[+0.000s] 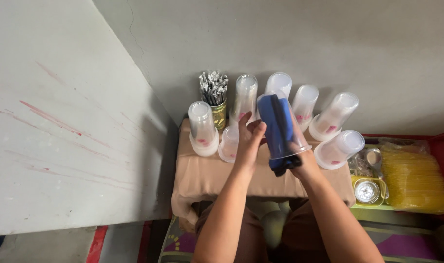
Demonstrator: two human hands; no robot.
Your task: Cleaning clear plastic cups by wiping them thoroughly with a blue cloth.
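Left hand (251, 139) gripped the side of a clear plastic cup (283, 124), fingers curled around it. Right hand (302, 160) sat under the cup's mouth, pushing a blue cloth (276, 124) inside; its grip was hidden.

Eight clear plastic cups (203, 127) show, seven upside down on the table (207, 175) and one held. One tin of foil-wrapped sticks (213, 90). One blue cloth (276, 127). Two hands.
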